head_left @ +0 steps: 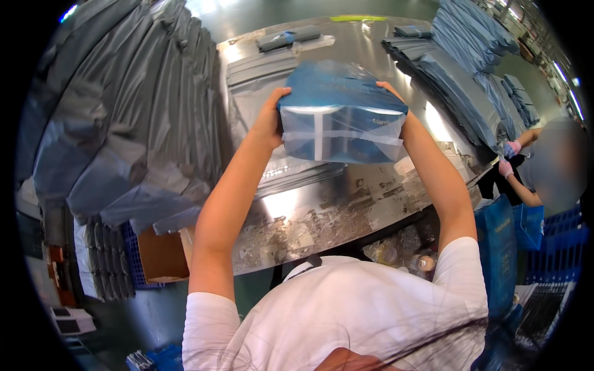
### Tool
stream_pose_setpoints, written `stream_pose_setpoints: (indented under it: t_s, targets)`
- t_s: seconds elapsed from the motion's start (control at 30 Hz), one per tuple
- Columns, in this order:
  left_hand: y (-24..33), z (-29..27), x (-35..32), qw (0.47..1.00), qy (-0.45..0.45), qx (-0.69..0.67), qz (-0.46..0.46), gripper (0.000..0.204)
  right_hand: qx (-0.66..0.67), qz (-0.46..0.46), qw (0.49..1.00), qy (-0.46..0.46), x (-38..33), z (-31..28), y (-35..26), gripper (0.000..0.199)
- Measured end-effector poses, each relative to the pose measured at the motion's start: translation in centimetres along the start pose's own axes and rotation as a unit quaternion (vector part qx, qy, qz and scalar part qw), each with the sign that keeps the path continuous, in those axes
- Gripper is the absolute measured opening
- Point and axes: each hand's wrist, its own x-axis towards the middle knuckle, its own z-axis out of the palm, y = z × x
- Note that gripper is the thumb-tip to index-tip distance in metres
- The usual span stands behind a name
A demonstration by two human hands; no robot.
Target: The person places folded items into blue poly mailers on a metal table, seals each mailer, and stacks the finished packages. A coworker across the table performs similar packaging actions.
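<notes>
A blue plastic-wrapped bundle [343, 117], box-like with clear and white tape strips across its near side, is held up over the metal table [297, 229]. My left hand [273, 117] grips its left side, the thumb along the upper edge. Around its right side is my right hand [399, 102], fingers on the top edge and the palm partly hidden behind the bundle. Beneath and behind it, flat grey plastic bags [253, 77] lie on the table. A rolled grey bundle with a blue band [288, 38] rests at the table's far side.
Tall stacks of grey plastic bags [154, 93] rise at my left. More grey-blue bags [458, 80] lie along the right side, near a co-worker's gloved hands [508, 157]. An open cardboard box [162, 253] is low at left; blue bags [497, 247] stand low at right.
</notes>
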Motion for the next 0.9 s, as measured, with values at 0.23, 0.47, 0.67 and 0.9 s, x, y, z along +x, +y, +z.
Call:
stream_pose_setpoints:
  t_s: [0.23, 0.47, 0.67, 0.9]
  targets:
    - [-6.8, -7.6, -9.6, 0.998, 0.022, 0.009, 0.061, 0.067, 0.041, -0.018, 0.998, -0.054, -3.0, 6.2, 11.9, 0.054]
    - [-26.2, -20.3, -15.3, 0.938, 0.113, 0.277, 0.173, 0.053, -0.134, -0.001, 0.991, 0.016, -7.9, -2.4, 31.5, 0.098]
    - [-14.6, -22.8, -0.4, 0.714, 0.237, 0.576, 0.319, 0.035, -0.239, 0.059, 0.962, -0.118, -9.3, -2.4, 31.0, 0.107]
    - [-15.3, -29.4, 4.7, 0.733, 0.221, 0.552, 0.33, 0.035, -0.259, 0.261, 0.914, -0.172, -8.8, -4.1, 28.0, 0.095]
